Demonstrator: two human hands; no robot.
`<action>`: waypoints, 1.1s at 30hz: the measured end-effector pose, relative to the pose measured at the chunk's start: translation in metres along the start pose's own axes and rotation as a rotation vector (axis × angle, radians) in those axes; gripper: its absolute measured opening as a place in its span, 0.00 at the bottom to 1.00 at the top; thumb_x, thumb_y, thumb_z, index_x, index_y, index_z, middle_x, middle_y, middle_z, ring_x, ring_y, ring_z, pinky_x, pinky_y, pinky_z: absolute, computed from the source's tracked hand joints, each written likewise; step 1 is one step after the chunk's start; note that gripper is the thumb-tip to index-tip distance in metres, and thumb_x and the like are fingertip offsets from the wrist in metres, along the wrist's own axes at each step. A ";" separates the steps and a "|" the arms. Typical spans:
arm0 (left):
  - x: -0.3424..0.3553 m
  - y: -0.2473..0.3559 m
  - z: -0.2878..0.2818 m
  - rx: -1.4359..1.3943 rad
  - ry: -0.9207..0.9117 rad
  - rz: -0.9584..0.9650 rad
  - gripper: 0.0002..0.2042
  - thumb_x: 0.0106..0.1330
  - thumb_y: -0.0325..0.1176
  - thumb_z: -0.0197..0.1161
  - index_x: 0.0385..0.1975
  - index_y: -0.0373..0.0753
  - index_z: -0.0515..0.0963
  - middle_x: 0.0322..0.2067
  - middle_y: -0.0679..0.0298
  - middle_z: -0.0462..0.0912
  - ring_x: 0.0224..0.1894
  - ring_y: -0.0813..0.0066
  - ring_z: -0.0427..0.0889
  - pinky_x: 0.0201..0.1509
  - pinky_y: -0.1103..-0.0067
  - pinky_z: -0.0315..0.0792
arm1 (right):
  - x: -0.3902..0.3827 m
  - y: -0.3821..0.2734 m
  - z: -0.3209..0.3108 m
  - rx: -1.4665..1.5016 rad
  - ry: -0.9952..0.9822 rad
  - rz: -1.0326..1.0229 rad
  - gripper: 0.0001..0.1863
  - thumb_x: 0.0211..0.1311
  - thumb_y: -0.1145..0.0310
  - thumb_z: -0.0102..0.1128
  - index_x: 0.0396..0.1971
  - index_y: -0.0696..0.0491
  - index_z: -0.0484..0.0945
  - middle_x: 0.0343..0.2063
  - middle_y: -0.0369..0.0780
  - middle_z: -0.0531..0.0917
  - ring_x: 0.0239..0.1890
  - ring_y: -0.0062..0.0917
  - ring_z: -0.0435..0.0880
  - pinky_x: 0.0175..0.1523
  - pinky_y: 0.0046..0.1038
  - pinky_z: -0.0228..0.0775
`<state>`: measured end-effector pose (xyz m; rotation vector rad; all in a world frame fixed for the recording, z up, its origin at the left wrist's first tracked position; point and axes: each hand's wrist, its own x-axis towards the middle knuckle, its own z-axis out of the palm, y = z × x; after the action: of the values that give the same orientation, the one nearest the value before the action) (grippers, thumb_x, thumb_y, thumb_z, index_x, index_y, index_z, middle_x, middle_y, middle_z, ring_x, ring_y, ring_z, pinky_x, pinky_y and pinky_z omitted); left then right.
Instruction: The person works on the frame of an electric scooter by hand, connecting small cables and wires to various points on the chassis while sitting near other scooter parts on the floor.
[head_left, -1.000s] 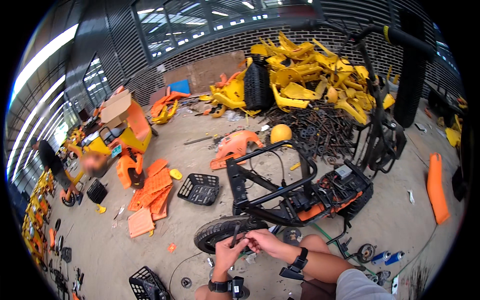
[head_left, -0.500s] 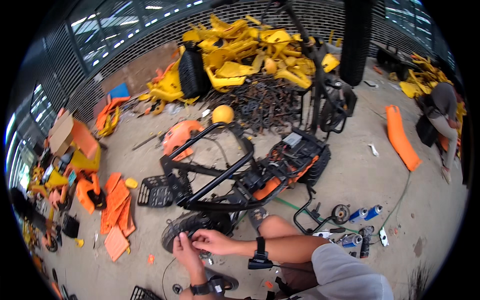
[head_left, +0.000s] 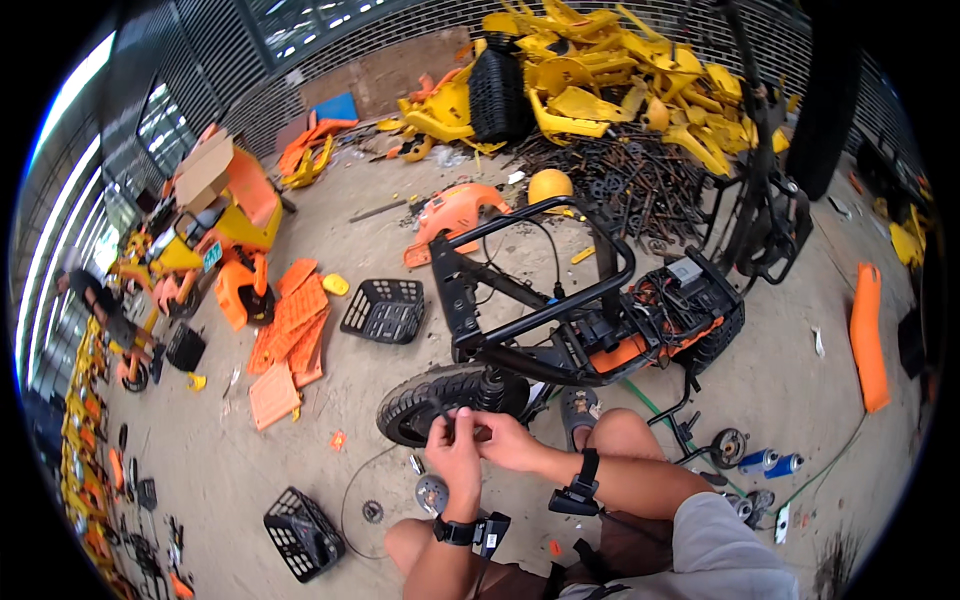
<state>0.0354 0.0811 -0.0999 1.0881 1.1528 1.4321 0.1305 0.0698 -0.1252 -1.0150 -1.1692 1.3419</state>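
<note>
My left hand point(head_left: 455, 452) and my right hand point(head_left: 510, 441) meet in front of me, fingers pinched together. A small dark piece pokes out above the left fingertips; its kind cannot be made out. Just beyond them is the black-tyred wheel point(head_left: 405, 410) of a stripped scooter. Its bare black tube frame point(head_left: 540, 330) rises behind, with orange parts and exposed wiring point(head_left: 660, 305) to the right. A thin dark cable point(head_left: 345, 500) loops over the floor left of my hands; where it ends is hidden. A small toothed ring point(head_left: 373, 512) lies inside the loop.
Black crates point(head_left: 385, 312) point(head_left: 300, 535) and stacked orange panels point(head_left: 290, 340) are at left. Blue spray cans point(head_left: 785, 466) and a small wheel point(head_left: 729, 447) lie at right. Yellow body panels point(head_left: 580, 105) and dark metal parts point(head_left: 625, 190) are heaped behind. A person point(head_left: 105, 310) stands far left.
The view has swung left, so the scene sits further right and more of the left side shows. My hands stay together by the wheel, fingers still pinched.
</note>
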 end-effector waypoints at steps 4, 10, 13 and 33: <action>0.001 0.000 -0.001 0.065 -0.036 0.006 0.08 0.67 0.32 0.62 0.31 0.34 0.78 0.24 0.74 0.75 0.26 0.90 0.69 0.29 0.88 0.63 | 0.000 0.003 0.001 -0.053 0.050 0.032 0.18 0.61 0.77 0.57 0.52 0.57 0.76 0.34 0.38 0.84 0.35 0.14 0.79 0.37 0.21 0.73; 0.021 -0.006 -0.017 0.275 0.066 0.406 0.08 0.62 0.29 0.66 0.27 0.32 0.76 0.28 0.67 0.77 0.30 0.83 0.72 0.34 0.85 0.67 | -0.003 0.002 0.006 -0.207 0.051 -0.025 0.13 0.60 0.70 0.63 0.44 0.57 0.80 0.26 0.37 0.83 0.25 0.12 0.74 0.31 0.23 0.69; 0.032 0.005 -0.026 0.210 0.101 0.315 0.07 0.61 0.26 0.65 0.28 0.31 0.75 0.30 0.67 0.74 0.30 0.82 0.71 0.34 0.85 0.66 | -0.005 0.000 0.007 -0.256 0.045 -0.002 0.13 0.62 0.62 0.63 0.35 0.58 0.81 0.17 0.40 0.79 0.20 0.16 0.71 0.27 0.25 0.65; 0.056 0.012 -0.051 -0.573 -0.104 -0.359 0.11 0.68 0.35 0.48 0.24 0.38 0.67 0.21 0.59 0.74 0.21 0.70 0.72 0.26 0.75 0.67 | -0.013 -0.205 -0.086 -1.010 0.081 -0.121 0.14 0.63 0.67 0.55 0.45 0.55 0.78 0.19 0.39 0.80 0.22 0.25 0.78 0.30 0.29 0.67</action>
<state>-0.0236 0.1294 -0.0917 0.5147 0.7429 1.2857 0.2508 0.0632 0.0620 -1.6299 -1.8587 0.5473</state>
